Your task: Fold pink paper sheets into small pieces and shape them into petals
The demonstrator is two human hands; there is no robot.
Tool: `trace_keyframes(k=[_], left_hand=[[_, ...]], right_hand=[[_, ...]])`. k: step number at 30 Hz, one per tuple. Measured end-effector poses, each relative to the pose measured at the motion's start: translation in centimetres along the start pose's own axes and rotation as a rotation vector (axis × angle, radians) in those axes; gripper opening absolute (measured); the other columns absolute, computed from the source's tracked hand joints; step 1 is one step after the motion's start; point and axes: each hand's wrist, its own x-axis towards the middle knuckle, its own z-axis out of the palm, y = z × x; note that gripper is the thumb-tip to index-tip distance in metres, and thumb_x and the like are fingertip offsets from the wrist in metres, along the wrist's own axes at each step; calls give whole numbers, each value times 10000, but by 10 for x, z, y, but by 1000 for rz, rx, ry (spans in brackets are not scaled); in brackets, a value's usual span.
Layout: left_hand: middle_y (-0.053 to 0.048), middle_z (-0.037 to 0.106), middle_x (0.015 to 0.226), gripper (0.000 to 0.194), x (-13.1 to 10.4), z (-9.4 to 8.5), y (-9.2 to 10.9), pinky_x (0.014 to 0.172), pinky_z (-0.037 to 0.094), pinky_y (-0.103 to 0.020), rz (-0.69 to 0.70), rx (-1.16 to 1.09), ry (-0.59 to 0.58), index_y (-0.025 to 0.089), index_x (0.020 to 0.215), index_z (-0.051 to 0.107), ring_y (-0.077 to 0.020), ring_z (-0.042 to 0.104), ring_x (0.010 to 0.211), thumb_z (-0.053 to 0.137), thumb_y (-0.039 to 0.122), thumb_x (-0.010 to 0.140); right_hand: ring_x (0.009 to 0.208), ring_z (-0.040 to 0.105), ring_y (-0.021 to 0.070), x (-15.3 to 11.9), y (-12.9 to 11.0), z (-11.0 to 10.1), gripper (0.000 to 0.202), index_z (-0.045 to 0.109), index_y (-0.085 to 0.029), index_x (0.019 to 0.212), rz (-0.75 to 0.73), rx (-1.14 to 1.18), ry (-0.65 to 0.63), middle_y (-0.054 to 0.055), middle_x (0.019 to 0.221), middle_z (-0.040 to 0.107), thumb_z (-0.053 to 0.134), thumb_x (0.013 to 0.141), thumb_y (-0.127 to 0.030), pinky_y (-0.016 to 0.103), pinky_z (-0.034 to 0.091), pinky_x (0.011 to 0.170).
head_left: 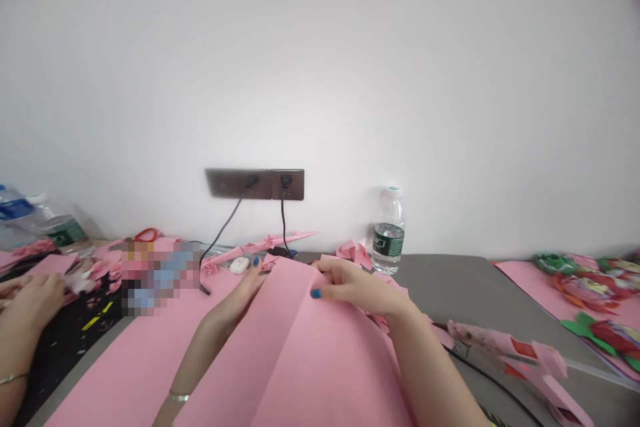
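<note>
A large sheet of pink paper (pixel 325 360) rises in front of me, with a crease running down it from its top edge. My right hand (pixel 347 285) pinches its upper right corner, thumb on the near face and fingers curled behind. At the left edge is my left hand (pixel 250 283), its thumb up and its other fingers mostly hidden behind the paper; it appears to hold that edge. Beneath lies another pink sheet (pixel 135 353). Just beyond my hands are a small white case (pixel 239 265) and folded pink paper scraps (pixel 354 252).
A water bottle (pixel 389 233) stands by the wall. A pink glue gun (pixel 520 357) with a black cable lies at right, near paper flowers (pixel 590 287). Two cords hang from the wall socket (pixel 287 185). At left, another person's hands (pixel 37 300) work near red-handled scissors (pixel 147 235).
</note>
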Motion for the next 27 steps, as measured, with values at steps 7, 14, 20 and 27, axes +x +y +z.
trace_keyframes(k=[7,14,20,27], left_hand=[[-90,708,1143,460,1,2,6,817,544,-357,-40,152,75,201,1084,695,-299,652,1042,782,433,695],[-102,693,976,543,-5,-14,5,747,497,-306,13,53,-223,158,1044,687,-230,638,874,795,517,651],[-32,579,843,467,-3,-6,12,625,387,-232,169,129,-177,150,830,668,-141,494,708,684,605,725],[44,419,618,327,-3,1,15,536,214,-227,18,411,-296,153,724,608,-105,309,592,702,464,766]], right_hand=[[620,331,109,11,9,-1,324,478,-185,665,-15,-434,200,-39,696,382,556,878,-417,230,226,519],[622,307,113,5,1,0,339,506,-182,678,-92,-409,54,-33,682,377,546,882,-449,247,215,533],[571,267,89,11,4,12,333,526,-170,675,-57,-404,-135,-50,640,354,512,901,-415,247,196,511],[515,210,81,19,11,26,410,421,-192,604,8,-510,-192,-69,568,279,554,855,-487,256,153,467]])
